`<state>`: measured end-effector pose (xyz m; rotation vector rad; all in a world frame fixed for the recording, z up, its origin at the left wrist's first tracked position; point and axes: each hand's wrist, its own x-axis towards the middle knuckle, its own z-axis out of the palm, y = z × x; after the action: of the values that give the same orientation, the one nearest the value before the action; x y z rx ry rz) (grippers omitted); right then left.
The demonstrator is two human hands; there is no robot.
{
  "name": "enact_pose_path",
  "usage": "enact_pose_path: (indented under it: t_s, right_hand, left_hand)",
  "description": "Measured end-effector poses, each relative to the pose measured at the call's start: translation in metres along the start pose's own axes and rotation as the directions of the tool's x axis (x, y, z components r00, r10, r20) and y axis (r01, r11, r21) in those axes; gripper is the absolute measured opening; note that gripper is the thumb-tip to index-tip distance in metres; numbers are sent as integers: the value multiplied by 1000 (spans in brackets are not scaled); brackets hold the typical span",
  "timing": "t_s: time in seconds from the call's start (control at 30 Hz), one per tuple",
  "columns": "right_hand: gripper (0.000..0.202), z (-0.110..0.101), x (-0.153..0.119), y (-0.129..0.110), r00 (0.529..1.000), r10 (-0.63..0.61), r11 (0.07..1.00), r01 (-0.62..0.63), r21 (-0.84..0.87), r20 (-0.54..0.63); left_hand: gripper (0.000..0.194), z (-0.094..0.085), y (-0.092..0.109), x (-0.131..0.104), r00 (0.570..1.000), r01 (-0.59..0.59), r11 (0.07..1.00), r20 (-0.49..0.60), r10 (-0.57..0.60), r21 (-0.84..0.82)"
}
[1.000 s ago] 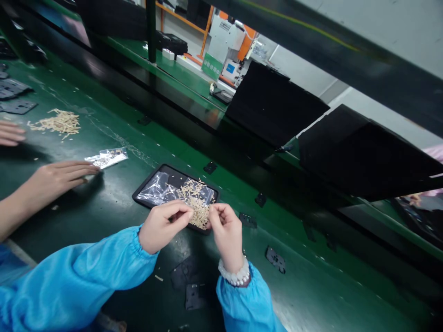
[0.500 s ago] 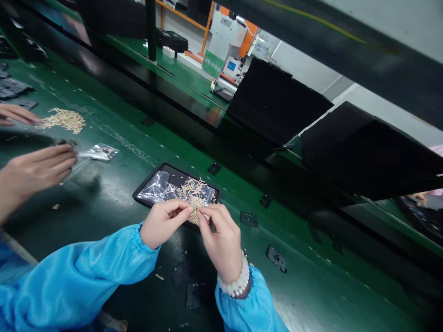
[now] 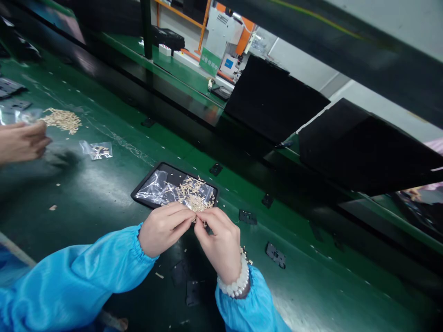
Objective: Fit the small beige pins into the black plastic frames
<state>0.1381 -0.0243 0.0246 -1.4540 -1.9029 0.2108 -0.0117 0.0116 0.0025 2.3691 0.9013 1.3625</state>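
Observation:
My left hand and my right hand meet fingertip to fingertip over the near edge of a black tray. Both are closed in a pinch; whatever lies between the fingertips is too small and too hidden to name. In the tray are clear plastic bags and a heap of small pale strips, partly covered by my fingers. A white beaded bracelet circles my right wrist.
At the left, a co-worker's hand is by a second pile of pale strips. A small clear bag lies nearby. Black plates dot the green surface. Large dark panels stand along the far side.
My fingertips have come closer together, and my left fingers have curled in slightly. The co-worker's near hand has moved left and away from the small clear bag.

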Motion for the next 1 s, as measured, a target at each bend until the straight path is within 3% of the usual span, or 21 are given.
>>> enact_pose_path:
  t_s: [0.1, 0.17, 0.23, 0.3, 0.33, 0.43, 0.53, 0.6, 0.7, 0.77, 0.83, 0.9, 1.0]
  right_hand:
    - [16, 6, -1, -3, 992, 112, 982, -102, 157, -60]
    - [12, 7, 0, -1, 970, 237, 928, -208, 308, -56]
    - [11, 6, 2, 6, 922, 386, 841, -334, 426, -41]
    - [17, 5, 6, 17, 875, 483, 799, -423, 427, -36]
    - [20, 5, 7, 23, 870, 492, 814, -445, 373, -35]
    - [14, 5, 6, 40, 914, 405, 901, -405, 154, 35]
    - [28, 6, -1, 43, 930, 352, 905, -368, 215, 109]
    - [27, 5, -7, 37, 893, 414, 798, -449, 402, 176]
    - [18, 1, -15, 22, 778, 508, 453, -607, 653, 370]
    - [18, -2, -20, 14, 709, 525, 226, -649, 726, 471]
    - [20, -3, -23, 9, 654, 547, 75, -660, 747, 522]
    - [23, -4, -27, 6, 616, 573, 7, -664, 748, 541]
    - [25, -6, -33, 3, 602, 602, 7, -662, 750, 525]
  left_hand:
    - [15, 1, 2, -1, 998, 54, 998, -23, -54, -37]
    - [14, 1, 2, -2, 989, 149, 983, 0, -150, -108]
    - [14, 0, 1, -1, 961, 277, 947, 53, -272, -165]
    - [15, -1, 0, 0, 923, 384, 901, 109, -369, -199]
    - [16, -1, 0, 1, 905, 424, 880, 136, -403, -214]
    - [18, -1, 0, 3, 866, 497, 827, 204, -456, -263]
    - [18, 1, 1, 2, 846, 529, 802, 239, -476, -275]
    - [18, 1, 3, 1, 855, 511, 821, 253, -453, -254]
    - [18, 3, 9, 0, 891, 429, 877, 262, -371, -216]
    - [18, 4, 13, -1, 914, 370, 906, 255, -315, -207]
    - [18, 4, 18, -2, 931, 323, 923, 247, -270, -208]
    - [17, 4, 21, -3, 937, 298, 931, 249, -244, -210]
    - [19, 3, 24, -5, 925, 314, 929, 283, -253, -195]
